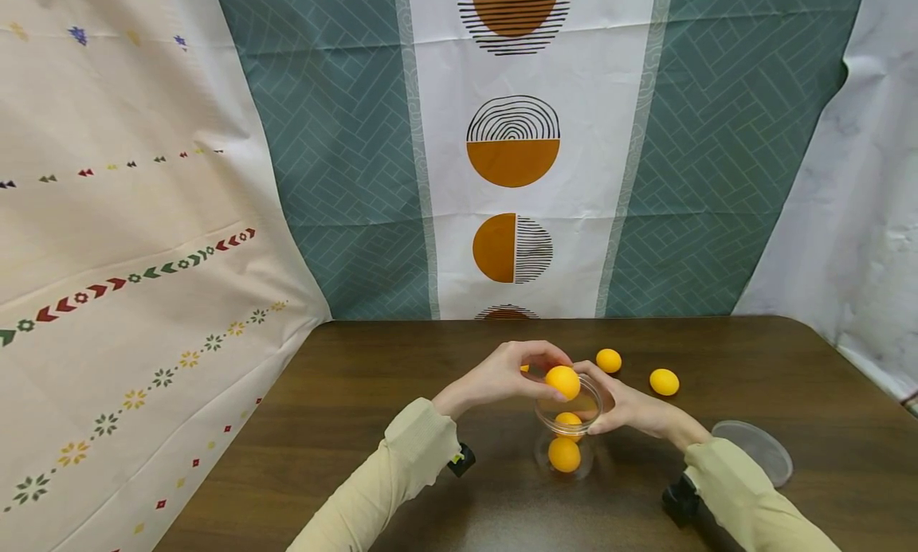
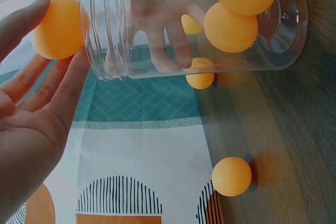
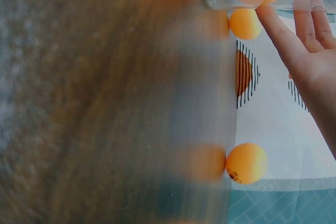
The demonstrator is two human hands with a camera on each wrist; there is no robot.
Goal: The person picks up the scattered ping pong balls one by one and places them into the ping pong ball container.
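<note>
Orange ball (image 1: 562,383), pinched by left hand (image 1: 508,374), hovers at the open rim (image 2: 94,51); right hand (image 1: 628,404) grips the jar (image 2: 194,45), table (image 1: 344,416) stretching leftward.

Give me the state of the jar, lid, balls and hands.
Jar: upright, uncapped, two balls inside
Lid: off the jar, lying on the table
Held ball: at the jar's mouth
Three other balls: loose on the table
Left hand: pinching the held ball
Right hand: gripping the jar
</note>
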